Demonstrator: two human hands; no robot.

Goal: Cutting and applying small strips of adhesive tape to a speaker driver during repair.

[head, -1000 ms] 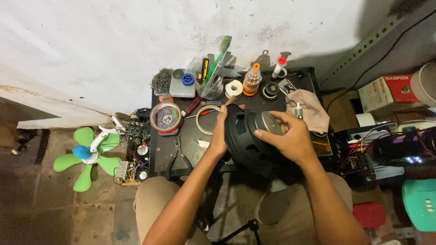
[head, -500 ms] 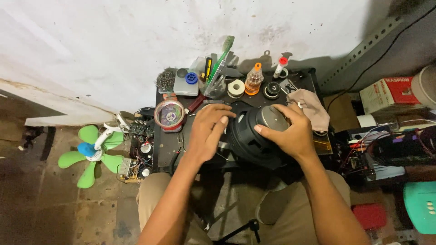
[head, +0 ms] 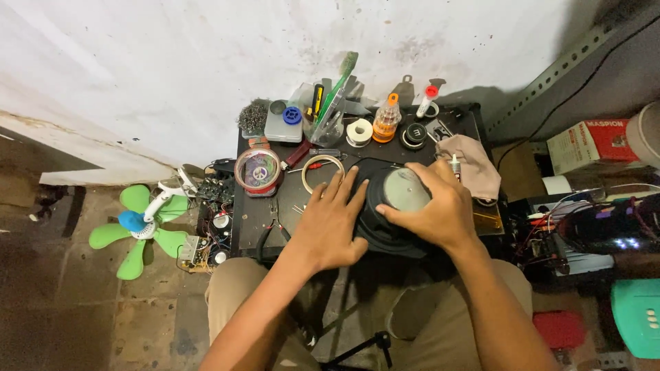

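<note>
A round black loudspeaker (head: 385, 223) with a grey metal magnet cap (head: 405, 189) lies on the small black worktable (head: 251, 223). My left hand (head: 330, 220) lies flat with spread fingers, its fingertips on the speaker's left rim. My right hand (head: 433, 209) grips the speaker from the right, fingers over the magnet cap. Just left of the speaker are a tan ring (head: 322, 172) and a round clear container with a red rim (head: 258, 170).
At the table's back stand an orange bottle (head: 387, 120), a white tape roll (head: 359, 132), a cup of tools (head: 327, 120) and a red-capped tube (head: 427, 99). A beige cloth (head: 474, 172) lies right. A green fan (head: 141, 220) and circuit boards (head: 210, 227) sit on the floor left.
The speaker has been lowered from tilted on edge to lying flat on the table. My left hand moved from its upper rim down to its left side.
</note>
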